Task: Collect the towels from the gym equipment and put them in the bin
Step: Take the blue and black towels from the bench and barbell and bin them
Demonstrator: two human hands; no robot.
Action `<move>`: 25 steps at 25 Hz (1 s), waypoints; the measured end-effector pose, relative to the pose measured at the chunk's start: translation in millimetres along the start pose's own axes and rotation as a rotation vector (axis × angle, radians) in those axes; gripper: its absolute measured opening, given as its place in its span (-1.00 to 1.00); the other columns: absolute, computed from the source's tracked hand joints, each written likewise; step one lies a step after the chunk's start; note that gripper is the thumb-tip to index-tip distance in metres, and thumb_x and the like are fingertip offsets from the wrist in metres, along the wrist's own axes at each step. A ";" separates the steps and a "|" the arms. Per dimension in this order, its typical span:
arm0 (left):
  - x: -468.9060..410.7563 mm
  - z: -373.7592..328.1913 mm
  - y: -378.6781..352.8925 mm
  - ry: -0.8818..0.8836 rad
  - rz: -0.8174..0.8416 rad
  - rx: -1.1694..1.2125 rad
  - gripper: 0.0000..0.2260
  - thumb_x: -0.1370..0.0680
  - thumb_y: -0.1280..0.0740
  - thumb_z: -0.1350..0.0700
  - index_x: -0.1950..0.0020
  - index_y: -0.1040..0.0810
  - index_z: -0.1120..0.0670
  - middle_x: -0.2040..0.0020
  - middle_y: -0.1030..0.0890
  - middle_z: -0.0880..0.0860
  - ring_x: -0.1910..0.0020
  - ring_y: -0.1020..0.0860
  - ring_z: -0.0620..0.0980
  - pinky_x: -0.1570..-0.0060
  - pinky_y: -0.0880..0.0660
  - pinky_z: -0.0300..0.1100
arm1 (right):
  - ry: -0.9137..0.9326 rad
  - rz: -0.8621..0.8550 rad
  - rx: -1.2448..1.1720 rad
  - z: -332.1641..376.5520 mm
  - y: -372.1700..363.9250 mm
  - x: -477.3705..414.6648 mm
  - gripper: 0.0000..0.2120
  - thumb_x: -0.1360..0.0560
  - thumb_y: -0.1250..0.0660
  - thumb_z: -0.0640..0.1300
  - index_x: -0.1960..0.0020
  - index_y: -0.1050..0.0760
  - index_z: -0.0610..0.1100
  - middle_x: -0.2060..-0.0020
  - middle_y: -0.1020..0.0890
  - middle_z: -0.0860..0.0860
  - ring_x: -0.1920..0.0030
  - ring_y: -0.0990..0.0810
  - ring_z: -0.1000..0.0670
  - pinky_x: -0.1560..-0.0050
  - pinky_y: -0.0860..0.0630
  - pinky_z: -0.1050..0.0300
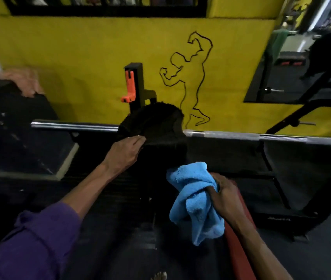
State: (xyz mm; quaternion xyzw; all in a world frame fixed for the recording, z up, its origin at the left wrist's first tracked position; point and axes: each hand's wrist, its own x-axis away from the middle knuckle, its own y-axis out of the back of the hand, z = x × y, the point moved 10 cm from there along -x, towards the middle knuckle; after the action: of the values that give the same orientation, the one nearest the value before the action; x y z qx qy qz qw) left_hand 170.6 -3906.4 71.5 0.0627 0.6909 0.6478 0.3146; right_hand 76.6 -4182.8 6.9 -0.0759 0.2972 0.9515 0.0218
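Note:
A black towel (154,122) hangs draped over the steel barbell (241,136) in the middle of the view. My left hand (125,151) pinches the towel's near edge just below the bar. My right hand (226,196) is lower and to the right, shut on a bunched light-blue towel (193,197) that dangles over the red bench pad (239,237). No bin is in view.
A black rack post with an orange hook (129,85) stands behind the bar against the yellow wall. Another person's hand (24,81) rests on dark equipment at the far left. A black machine frame (281,178) and a mirror (293,63) are on the right.

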 end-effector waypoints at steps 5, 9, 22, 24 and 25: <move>89.5 -8.9 60.4 0.194 -0.075 -0.148 -0.61 -0.56 -0.13 0.06 -0.21 -0.59 0.24 -0.08 -0.68 0.16 0.26 -0.67 0.18 0.52 -0.51 -0.10 | 0.118 0.149 -0.008 35.1 -18.3 19.5 -0.75 -0.58 -0.25 -0.12 -0.17 -0.53 0.16 0.02 -0.68 0.14 -0.01 -0.64 0.15 -0.05 -0.59 0.01; 178.3 -21.7 110.3 0.392 -0.086 -0.294 -0.62 -0.58 -0.13 0.07 -0.24 -0.58 0.24 -0.01 -0.68 0.18 0.44 -0.59 0.24 0.58 -0.45 -0.08 | 0.300 0.286 0.036 74.6 -52.0 43.3 -0.70 -0.56 -0.25 -0.14 -0.22 -0.49 0.16 -0.01 -0.65 0.17 -0.03 -0.62 0.12 -0.06 -0.56 -0.01; 523.0 -78.5 223.3 1.052 -0.027 -0.435 -0.72 -0.51 -0.30 0.22 -0.19 -0.63 0.24 -0.27 -0.61 0.13 0.15 -0.71 0.14 0.43 -0.61 -0.05 | 0.939 0.683 0.030 224.5 -229.1 213.7 -0.49 -0.35 -0.36 -0.42 -0.24 -0.63 -0.08 -0.36 -0.53 -0.11 -0.46 -0.33 -0.01 -0.45 -0.21 0.00; 581.3 -96.1 239.7 1.172 -0.025 -0.457 -0.70 -0.51 -0.27 0.20 -0.19 -0.63 0.24 -0.30 -0.59 0.12 0.14 -0.71 0.10 0.44 -0.61 -0.06 | 1.000 0.752 0.030 252.8 -262.5 248.7 -0.50 -0.38 -0.36 -0.43 -0.26 -0.62 -0.08 -0.39 -0.52 -0.13 -0.46 -0.37 -0.13 -0.45 -0.24 0.01; 612.7 -105.9 248.1 1.251 -0.028 -0.459 -0.71 -0.51 -0.31 0.23 -0.20 -0.62 0.24 -0.34 -0.56 0.11 0.10 -0.70 0.11 0.42 -0.61 -0.04 | 1.013 0.794 0.040 266.8 -280.3 268.0 -0.50 -0.40 -0.35 -0.42 -0.28 -0.61 -0.07 -0.41 -0.50 -0.12 -0.48 -0.35 -0.16 -0.46 -0.24 0.02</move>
State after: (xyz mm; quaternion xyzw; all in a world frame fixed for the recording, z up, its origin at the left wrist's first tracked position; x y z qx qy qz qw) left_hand -450.3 -3656.2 82.9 -0.4024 0.5884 0.6889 -0.1318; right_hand -198.8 -3801.5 23.8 -0.3998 0.2937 0.7277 -0.4737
